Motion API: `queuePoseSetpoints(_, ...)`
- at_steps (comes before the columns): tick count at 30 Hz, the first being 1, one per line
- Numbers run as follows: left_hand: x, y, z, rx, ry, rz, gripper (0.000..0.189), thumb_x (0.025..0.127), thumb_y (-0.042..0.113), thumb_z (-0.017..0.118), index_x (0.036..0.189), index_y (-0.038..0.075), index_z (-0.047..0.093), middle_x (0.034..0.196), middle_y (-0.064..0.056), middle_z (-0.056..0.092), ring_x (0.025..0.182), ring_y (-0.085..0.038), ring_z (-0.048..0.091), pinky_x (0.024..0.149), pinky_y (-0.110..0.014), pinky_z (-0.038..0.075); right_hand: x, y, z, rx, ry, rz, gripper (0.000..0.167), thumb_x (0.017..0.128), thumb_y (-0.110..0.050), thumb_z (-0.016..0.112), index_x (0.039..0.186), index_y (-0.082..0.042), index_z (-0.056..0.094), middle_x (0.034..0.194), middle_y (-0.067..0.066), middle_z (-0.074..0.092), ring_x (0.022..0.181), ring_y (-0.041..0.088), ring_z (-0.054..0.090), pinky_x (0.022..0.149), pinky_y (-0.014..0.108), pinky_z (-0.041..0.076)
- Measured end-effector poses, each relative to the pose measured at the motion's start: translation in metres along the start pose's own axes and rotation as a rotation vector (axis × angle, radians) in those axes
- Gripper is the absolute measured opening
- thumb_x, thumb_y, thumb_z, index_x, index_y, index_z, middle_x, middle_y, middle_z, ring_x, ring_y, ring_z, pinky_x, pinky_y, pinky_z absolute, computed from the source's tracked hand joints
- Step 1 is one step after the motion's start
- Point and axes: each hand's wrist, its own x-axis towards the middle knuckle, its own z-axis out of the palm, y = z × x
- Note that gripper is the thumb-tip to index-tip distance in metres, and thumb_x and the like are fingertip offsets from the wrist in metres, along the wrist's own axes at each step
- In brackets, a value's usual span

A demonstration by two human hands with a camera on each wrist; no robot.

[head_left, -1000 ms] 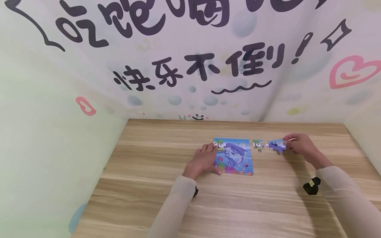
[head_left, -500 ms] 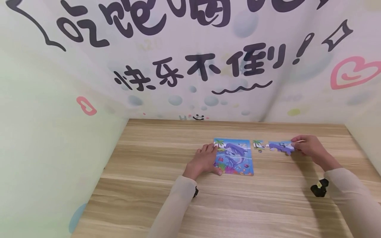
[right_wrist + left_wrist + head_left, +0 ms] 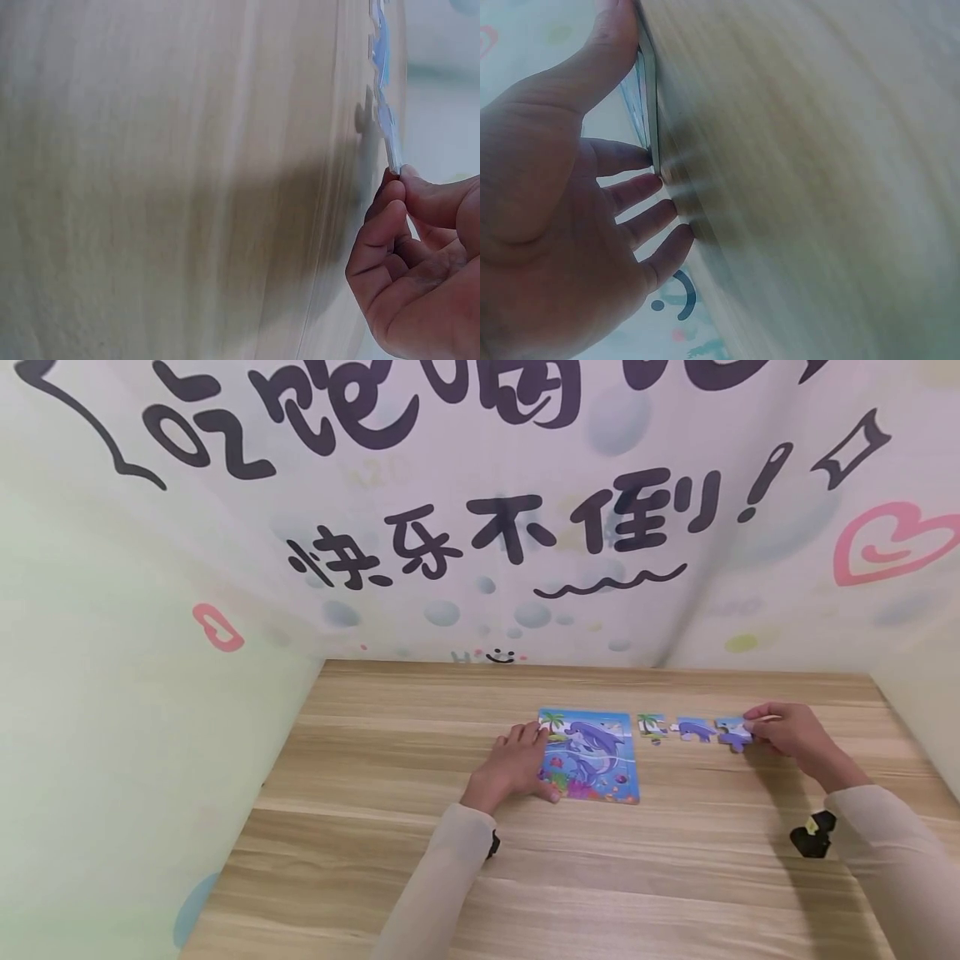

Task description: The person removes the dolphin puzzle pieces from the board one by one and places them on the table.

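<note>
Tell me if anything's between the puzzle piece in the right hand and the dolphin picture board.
Yes: the palm-tree piece, beside the dolphin picture board, and the middle piece, next to the puzzle piece in the right hand, lie in a row in between.

Puzzle piece in the right hand's pinch (image 3: 733,733): drawn rightward along the row; a second ago over the dolphin piece (image 3: 696,729), half a second ago right up against it or overlapping, now just beside it. Dolphin piece: largely covered a second ago, now showing its purple dolphin. Right hand (image 3: 791,732): farther right than in both earlier views. Right sleeve (image 3: 888,843) and black wrist device (image 3: 813,837): shifted right with the hand. Arm's shadow on the wood: likewise displaced rightward.
</note>
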Motion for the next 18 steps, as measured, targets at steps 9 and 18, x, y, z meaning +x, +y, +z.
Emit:
queuePoseSetpoints(9,0.001,-0.0001,0.0011,0.006,-0.001,0.001,0.11,0.076,0.061,0.076,0.158,0.012,0.022,0.164,-0.008,0.02,0.149,-0.027,0.021,0.118,-0.049,0.025,0.0032,-0.0018,0.002,-0.038,-0.003,0.001,0.033,0.099,-0.012,0.055,0.119,0.014,0.052,0.077,-0.003,0.057,0.062,0.009,0.048,0.054,0.027,0.044)
queuePoseSetpoints(18,0.0011,-0.0005,0.0014,0.014,0.002,0.004,0.11,0.076,0.061,0.075,0.158,0.012,0.023,0.164,-0.008,0.02,0.149,-0.028,0.021,0.117,-0.049,0.026,0.0016,-0.0024,0.0022,-0.052,-0.004,-0.012,0.033,0.098,-0.012,0.055,0.118,0.014,0.053,0.077,-0.002,0.059,0.063,0.009,0.049,0.054,0.028,0.044)
